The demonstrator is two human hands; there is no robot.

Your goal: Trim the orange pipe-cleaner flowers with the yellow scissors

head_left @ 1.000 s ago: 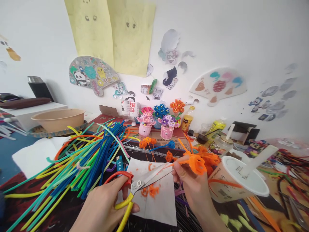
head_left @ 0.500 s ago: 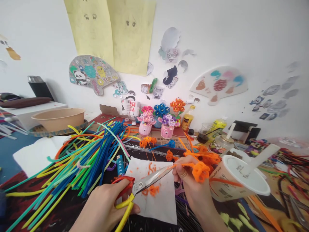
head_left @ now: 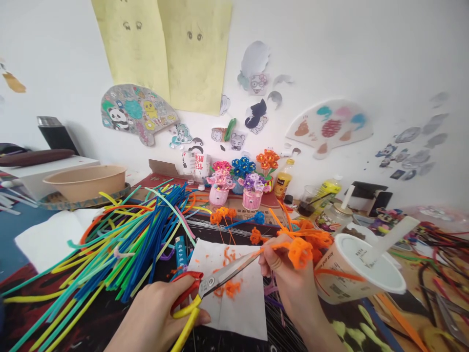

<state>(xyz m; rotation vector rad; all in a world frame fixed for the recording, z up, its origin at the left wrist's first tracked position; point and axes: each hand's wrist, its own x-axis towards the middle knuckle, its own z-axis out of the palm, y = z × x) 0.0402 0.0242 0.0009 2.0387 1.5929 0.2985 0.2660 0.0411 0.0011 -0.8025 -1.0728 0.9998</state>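
Down near the table's (head_left: 95, 325) front edge, the left hand (head_left: 156, 315) grips the scissors (head_left: 214, 282) by their handles, blades almost shut above the white paper (head_left: 242, 308); the right hand (head_left: 289, 286) pinches the orange pipe-cleaner flower (head_left: 299, 252) by its stem.

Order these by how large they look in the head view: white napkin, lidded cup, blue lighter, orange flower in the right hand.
1. white napkin and lidded cup: about alike, napkin partly covered, so unranked.
2. orange flower.
3. blue lighter, smallest.
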